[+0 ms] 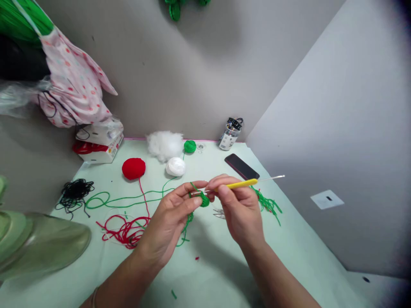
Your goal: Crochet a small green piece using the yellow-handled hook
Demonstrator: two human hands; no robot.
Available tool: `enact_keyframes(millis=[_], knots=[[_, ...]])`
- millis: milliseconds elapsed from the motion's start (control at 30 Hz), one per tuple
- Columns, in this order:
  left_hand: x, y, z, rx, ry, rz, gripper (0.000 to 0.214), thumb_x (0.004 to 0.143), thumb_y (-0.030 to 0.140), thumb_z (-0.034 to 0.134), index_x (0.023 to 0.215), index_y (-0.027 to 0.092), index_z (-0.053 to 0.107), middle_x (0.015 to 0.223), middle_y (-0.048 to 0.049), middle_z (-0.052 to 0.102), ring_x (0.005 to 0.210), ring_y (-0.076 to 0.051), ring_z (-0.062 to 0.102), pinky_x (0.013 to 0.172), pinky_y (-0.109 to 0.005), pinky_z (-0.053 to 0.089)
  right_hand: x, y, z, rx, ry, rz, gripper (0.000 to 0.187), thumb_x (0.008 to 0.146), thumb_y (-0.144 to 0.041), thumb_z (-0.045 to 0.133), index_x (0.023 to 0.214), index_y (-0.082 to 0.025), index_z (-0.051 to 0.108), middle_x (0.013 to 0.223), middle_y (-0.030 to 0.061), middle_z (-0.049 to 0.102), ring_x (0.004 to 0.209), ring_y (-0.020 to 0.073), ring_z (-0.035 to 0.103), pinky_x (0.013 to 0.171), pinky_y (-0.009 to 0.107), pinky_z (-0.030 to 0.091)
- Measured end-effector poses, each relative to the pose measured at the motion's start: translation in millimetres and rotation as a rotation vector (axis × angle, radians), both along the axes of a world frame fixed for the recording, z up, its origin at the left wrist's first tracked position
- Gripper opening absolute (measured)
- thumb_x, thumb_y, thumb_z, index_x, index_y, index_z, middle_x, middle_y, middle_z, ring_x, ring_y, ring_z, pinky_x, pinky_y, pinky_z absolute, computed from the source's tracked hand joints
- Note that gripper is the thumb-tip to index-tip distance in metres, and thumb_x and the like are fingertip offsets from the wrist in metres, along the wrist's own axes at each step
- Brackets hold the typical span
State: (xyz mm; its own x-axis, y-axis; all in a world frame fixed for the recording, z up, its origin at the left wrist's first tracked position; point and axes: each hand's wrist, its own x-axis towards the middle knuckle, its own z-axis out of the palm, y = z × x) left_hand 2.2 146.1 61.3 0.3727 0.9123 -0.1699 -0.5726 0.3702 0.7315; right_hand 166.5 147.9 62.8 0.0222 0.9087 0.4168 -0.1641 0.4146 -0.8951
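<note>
Pinched in my left hand (173, 218) is a small green crochet piece (204, 199), with green yarn (189, 220) trailing below the fingers. My right hand (240, 209) grips a crochet hook (242, 184) with a yellow handle, and its metal tip at the left reaches the green piece. The hook's other metal end points out to the right. Both hands meet above the table, fingers close together. Partly hidden behind my right hand lie small scissors (219, 214). Green yarn runs back from the left hand toward a green ball (190, 146).
Red (134, 168) and white (175, 167) yarn balls and white stuffing (165, 145) lie toward the wall. Loose red yarn (125, 231) and black yarn (75, 194) are at left. A phone (242, 166), a jar (230, 134) and green yarn scraps (269, 203) are at right.
</note>
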Motion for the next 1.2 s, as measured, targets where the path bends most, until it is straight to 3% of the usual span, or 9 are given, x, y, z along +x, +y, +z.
enact_keyframes(millis=[133,300,500,567,700,833,933,1067,1200], knots=[[5,-3,0.6,0.045,0.022,0.024,0.017,0.086,0.022,0.082,0.103,0.022,0.079,0.099,-0.0019,0.078,0.100,-0.017,0.068,0.101,-0.028,0.046,-5,-2,-2.5,-0.050,-0.038,-0.003,0.015,0.101,-0.027,0.069,0.097,-0.028,0.084,0.092,0.0014,0.078,0.081,0.0143,0.069,0.075,0.027,0.058],[4,-7,2.8,0.043,0.101,0.075,0.019,0.081,0.024,0.087,0.094,0.023,0.072,0.092,0.0015,0.074,0.093,-0.013,0.065,0.087,-0.023,0.049,-3,-5,1.8,-0.058,-0.114,0.050,0.012,0.098,-0.029,0.073,0.095,-0.028,0.085,0.094,0.0026,0.080,0.091,0.0173,0.072,0.084,0.030,0.057],[-35,-28,1.4,0.044,0.134,0.008,0.022,0.078,0.030,0.090,0.083,0.023,0.069,0.120,-0.0044,0.075,0.122,-0.024,0.066,0.106,-0.032,0.050,7,-3,16.0,-0.210,0.280,0.290,0.017,0.091,-0.042,0.081,0.083,-0.027,0.080,0.076,-0.0005,0.072,0.068,0.0128,0.062,0.065,0.024,0.052],[-54,-39,-6.1,0.021,0.158,0.067,0.022,0.076,0.031,0.091,0.083,0.024,0.072,0.119,-0.0047,0.076,0.126,-0.026,0.065,0.108,-0.034,0.052,12,-4,22.0,-0.239,0.335,0.342,0.018,0.089,-0.042,0.083,0.080,-0.028,0.079,0.073,-0.0009,0.070,0.062,0.0118,0.057,0.058,0.023,0.048],[-91,-61,-35.4,-0.072,0.371,0.177,0.024,0.076,0.040,0.090,0.086,0.025,0.075,0.110,-0.0070,0.076,0.110,-0.029,0.071,0.090,-0.037,0.063,18,-7,31.0,-0.240,0.353,0.345,0.020,0.085,-0.044,0.086,0.077,-0.028,0.077,0.069,-0.0015,0.066,0.054,0.0109,0.050,0.051,0.022,0.043],[-130,-74,-68.7,-0.125,0.686,0.260,0.035,0.071,0.052,0.092,0.086,0.023,0.079,0.096,-0.0059,0.078,0.097,-0.026,0.073,0.089,-0.032,0.061,20,-8,33.8,-0.271,0.306,0.234,0.022,0.082,-0.044,0.088,0.078,-0.026,0.077,0.074,-0.0006,0.069,0.059,0.0112,0.056,0.053,0.022,0.046],[-149,-78,-80.7,-0.146,0.750,0.352,0.040,0.066,0.058,0.093,0.084,0.025,0.080,0.091,-0.0024,0.077,0.094,-0.024,0.072,0.085,-0.027,0.059,19,-9,32.7,-0.264,0.223,0.146,0.020,0.085,-0.044,0.086,0.081,-0.025,0.080,0.080,0.0013,0.073,0.067,0.0123,0.061,0.057,0.022,0.049],[-136,-79,-70.7,-0.067,0.794,0.415,0.037,0.068,0.059,0.091,0.082,0.026,0.079,0.086,-0.0015,0.075,0.088,-0.022,0.069,0.079,-0.026,0.058,16,-14,30.9,-0.217,0.138,0.120,0.020,0.089,-0.045,0.082,0.083,-0.026,0.082,0.082,0.0017,0.075,0.072,0.0133,0.064,0.061,0.023,0.050],[-101,-73,-51.3,0.069,0.745,0.348,0.032,0.075,0.054,0.087,0.081,0.024,0.078,0.088,-0.0034,0.074,0.089,-0.024,0.069,0.082,-0.031,0.059,12,-20,32.0,-0.215,0.111,0.156,0.023,0.088,-0.049,0.082,0.082,-0.027,0.083,0.084,0.0012,0.074,0.078,0.0139,0.067,0.067,0.024,0.052]])
